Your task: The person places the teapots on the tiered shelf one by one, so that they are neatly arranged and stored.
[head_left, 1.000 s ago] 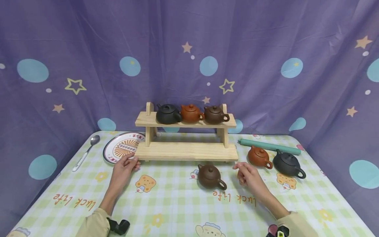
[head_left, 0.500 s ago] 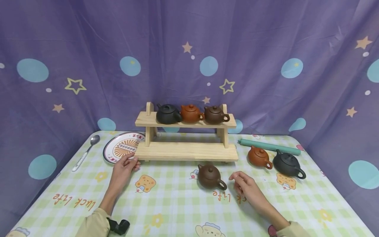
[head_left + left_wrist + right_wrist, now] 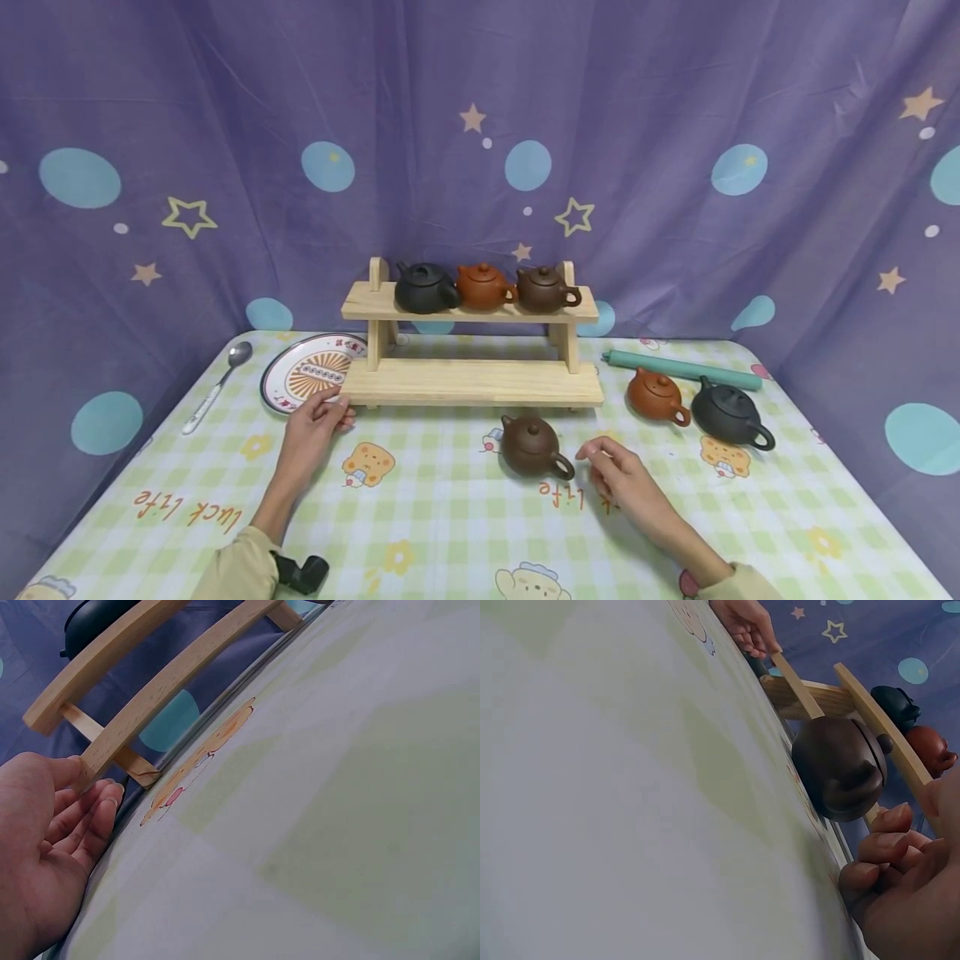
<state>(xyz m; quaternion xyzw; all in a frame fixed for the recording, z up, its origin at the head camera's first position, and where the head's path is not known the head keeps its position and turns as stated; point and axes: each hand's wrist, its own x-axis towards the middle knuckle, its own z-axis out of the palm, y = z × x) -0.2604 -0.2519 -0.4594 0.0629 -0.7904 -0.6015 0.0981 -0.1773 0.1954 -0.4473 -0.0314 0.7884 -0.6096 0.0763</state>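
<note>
My left hand [image 3: 311,433] pinches the front left corner of the wooden two-tier shelf [image 3: 468,383], thumb on top of the lower board and fingers below, as the left wrist view shows. A dark brown teapot [image 3: 528,450] sits on the cloth in front of the shelf, its handle towards my right hand [image 3: 630,483]. That hand hovers just right of the handle, fingers loosely bent, apart from the teapot and holding nothing. On the upper tier stand a black teapot [image 3: 424,290], an orange-brown teapot [image 3: 483,288] and another dark brown teapot [image 3: 543,290].
To the right lie a second orange-brown teapot [image 3: 654,397], a second black teapot [image 3: 727,414] and a green roll [image 3: 682,370] behind them. A patterned plate [image 3: 288,375], partly behind the shelf, and a spoon [image 3: 217,396] lie left. A purple curtain [image 3: 637,100] hangs behind the table.
My right hand has come down and to the left, closer to the brown teapot's handle, slowing in the last half second. The left hand has kept its place on the shelf.
</note>
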